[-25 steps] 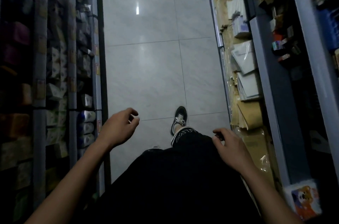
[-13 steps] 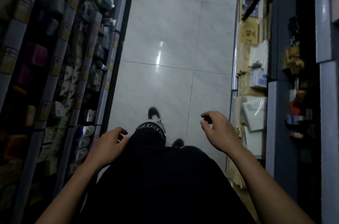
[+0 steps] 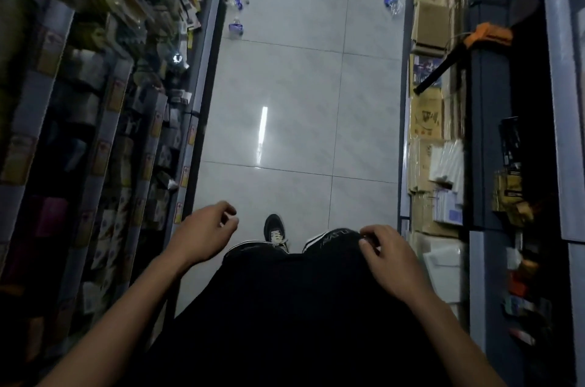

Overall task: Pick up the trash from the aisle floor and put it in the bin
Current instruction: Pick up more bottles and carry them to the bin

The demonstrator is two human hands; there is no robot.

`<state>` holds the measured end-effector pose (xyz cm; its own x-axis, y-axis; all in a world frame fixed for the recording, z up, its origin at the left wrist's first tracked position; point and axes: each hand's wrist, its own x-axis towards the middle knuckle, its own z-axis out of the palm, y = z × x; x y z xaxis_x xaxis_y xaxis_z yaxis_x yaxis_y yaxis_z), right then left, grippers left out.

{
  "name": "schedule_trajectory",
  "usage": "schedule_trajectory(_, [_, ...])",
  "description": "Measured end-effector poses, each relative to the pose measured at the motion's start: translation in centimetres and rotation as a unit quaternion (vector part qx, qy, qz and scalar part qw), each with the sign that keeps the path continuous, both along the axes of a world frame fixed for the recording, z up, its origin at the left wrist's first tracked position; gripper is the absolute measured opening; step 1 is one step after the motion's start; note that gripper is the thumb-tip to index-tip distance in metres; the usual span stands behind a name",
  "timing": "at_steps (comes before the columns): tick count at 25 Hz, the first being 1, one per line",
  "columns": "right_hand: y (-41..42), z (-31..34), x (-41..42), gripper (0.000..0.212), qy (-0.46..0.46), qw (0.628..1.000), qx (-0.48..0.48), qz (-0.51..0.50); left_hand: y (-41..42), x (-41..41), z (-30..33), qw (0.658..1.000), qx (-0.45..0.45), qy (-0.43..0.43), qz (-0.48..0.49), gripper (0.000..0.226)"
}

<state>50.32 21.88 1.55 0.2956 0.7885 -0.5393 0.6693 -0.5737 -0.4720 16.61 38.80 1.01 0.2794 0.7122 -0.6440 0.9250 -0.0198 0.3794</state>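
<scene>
Change: we have walked on, bottles [image 3: 392, 2] now in view | left hand [image 3: 202, 233], right hand [image 3: 391, 255]: fingers loosely curled, empty | next: reach trash

Bottles [image 3: 392, 2] far ahead on aisle floor [image 3: 285, 95] (between shelves [image 3: 104, 120]), shoe [image 3: 274, 231] nearest

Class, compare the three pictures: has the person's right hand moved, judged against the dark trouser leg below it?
Yes. The right hand has dropped from beside the trouser leg to rest on its hem, holding nothing.
</scene>
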Motion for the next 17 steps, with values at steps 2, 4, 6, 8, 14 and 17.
schedule_trajectory(2, [2.5,0.1,1.6,0.022,-0.004,1.0,0.003,-0.029,5.8,3.0,0.3,0.999,0.017,-0.005,-0.026,0.032])
schedule_trajectory(4, [5.8,-0.1,4.0,0.021,-0.002,0.999,0.002,-0.052,11.7,6.5,0.2,0.999,0.027,-0.011,-0.043,0.032])
schedule_trajectory(6, [9.5,-0.6,6.9,0.022,0.001,0.998,-0.003,-0.066,17.0,10.1,0.1,0.998,0.033,-0.013,-0.052,0.032])
schedule_trajectory(8, [13.8,-1.5,10.4,0.025,0.006,0.998,0.001,-0.065,21.5,13.5,-0.3,0.997,0.039,-0.007,-0.058,0.031])
schedule_trajectory(14, [29.9,-1.9,21.8,0.024,0.019,0.999,0.035,-0.01,30.7,21.7,-0.3,0.999,0.025,0.026,-0.035,0.032])
schedule_trajectory(17, [38.6,-1.1,26.1,0.027,0.017,0.998,0.048,0.033,33.6,23.7,0.1,0.999,0.016,0.039,-0.006,0.03])
